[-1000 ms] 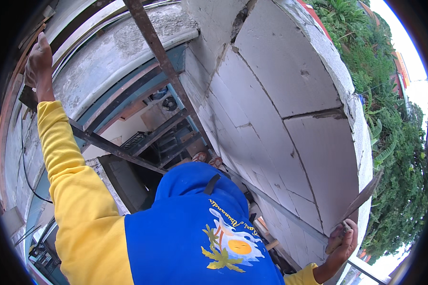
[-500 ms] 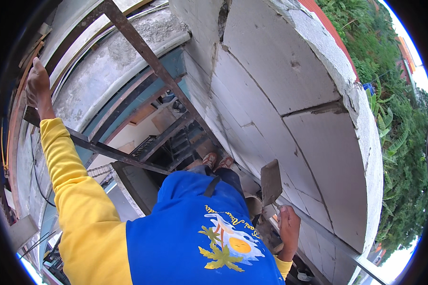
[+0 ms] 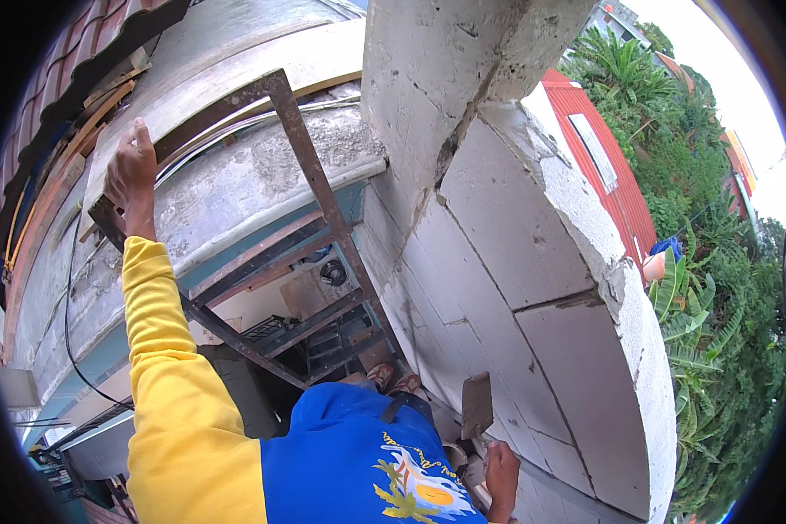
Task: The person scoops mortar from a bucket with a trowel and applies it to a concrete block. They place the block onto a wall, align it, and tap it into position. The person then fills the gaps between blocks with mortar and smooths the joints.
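My left hand, arm stretched out to the upper left, is closed round the end of a rusty brown steel frame with crossbars. Part of its grip is hidden behind the hand. Low at the right, my right hand grips the handle of a trowel. The flat, dull brown blade points up and stands beside a wall of large pale blocks. Dark gaps run between several blocks, and the wall's top edge is rough and white.
Below the frame is a drop with dark steps; my feet stand low beside the wall. A grey concrete ledge runs behind the frame. A black cable hangs at left. Beyond the wall are a red metal structure and greenery.
The view has shifted, bringing more of the upper wall and roof in. My left hand still holds the frame, and my right hand with the trowel sits lower and further left in the picture.
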A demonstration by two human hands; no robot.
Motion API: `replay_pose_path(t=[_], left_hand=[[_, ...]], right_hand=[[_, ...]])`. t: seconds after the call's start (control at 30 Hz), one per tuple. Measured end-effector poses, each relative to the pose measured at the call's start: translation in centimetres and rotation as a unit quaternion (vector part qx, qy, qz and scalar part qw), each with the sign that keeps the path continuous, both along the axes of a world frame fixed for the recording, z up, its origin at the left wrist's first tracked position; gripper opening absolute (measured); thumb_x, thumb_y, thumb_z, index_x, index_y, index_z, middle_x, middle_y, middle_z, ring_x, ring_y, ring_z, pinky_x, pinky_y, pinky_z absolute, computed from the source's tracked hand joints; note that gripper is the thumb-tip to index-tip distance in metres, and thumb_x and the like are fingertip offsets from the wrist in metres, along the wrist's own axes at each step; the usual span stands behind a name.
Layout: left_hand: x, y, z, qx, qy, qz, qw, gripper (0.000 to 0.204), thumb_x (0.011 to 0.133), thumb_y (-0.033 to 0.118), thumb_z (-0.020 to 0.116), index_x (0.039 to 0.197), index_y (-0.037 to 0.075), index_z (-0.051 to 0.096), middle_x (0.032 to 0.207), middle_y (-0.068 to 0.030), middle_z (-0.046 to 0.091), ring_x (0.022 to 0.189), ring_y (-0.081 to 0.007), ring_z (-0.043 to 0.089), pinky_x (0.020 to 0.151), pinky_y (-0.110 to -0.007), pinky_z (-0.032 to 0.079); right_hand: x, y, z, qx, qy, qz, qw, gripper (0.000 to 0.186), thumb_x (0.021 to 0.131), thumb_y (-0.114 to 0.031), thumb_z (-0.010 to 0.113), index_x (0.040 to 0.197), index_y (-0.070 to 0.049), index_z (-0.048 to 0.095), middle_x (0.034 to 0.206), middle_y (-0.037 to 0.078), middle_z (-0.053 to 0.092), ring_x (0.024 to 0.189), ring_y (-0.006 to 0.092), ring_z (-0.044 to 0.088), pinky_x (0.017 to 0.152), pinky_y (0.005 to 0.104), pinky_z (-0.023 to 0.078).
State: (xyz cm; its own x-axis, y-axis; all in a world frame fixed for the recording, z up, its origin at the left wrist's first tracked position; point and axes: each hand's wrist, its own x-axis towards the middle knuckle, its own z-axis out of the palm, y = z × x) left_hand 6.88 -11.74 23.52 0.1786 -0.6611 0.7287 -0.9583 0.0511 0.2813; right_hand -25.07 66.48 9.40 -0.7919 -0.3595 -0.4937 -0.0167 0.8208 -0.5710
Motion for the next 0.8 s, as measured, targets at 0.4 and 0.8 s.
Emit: replay_pose_path(t=[0.4, 0.8], left_hand=[[-0.8, 1.8, 0.0, -0.016, -0.007, 0.007, 1.0, 0.066, 0.106, 0.069, 0.044, 0.12, 0.018, 0.083, 0.103, -0.0169, 0.083, 0.098, -0.0374, 0.08, 0.084, -0.049, 0.063], [-2.2, 5.3, 1.8, -0.184, 0.046, -0.039, 0.981, 0.038, 0.1, 0.042, 0.067, 0.086, 0.01, 0.083, 0.075, -0.0199, 0.075, 0.071, -0.0398, 0.075, 0.07, -0.049, 0.06]], right_hand=[[-0.1, -3.1, 1.0, -0.026, -0.005, 0.01, 1.0, 0.036, 0.114, -0.032, 0.054, 0.11, -0.001, 0.071, 0.073, 0.003, 0.062, 0.058, 0.0086, 0.054, 0.055, 0.0283, 0.043], [-1.9, -5.6, 2.8, -0.035, -0.043, 0.041, 0.998, 0.037, 0.115, -0.033, 0.052, 0.111, 0.001, 0.066, 0.079, 0.005, 0.063, 0.063, 0.0114, 0.057, 0.057, 0.0273, 0.045]])
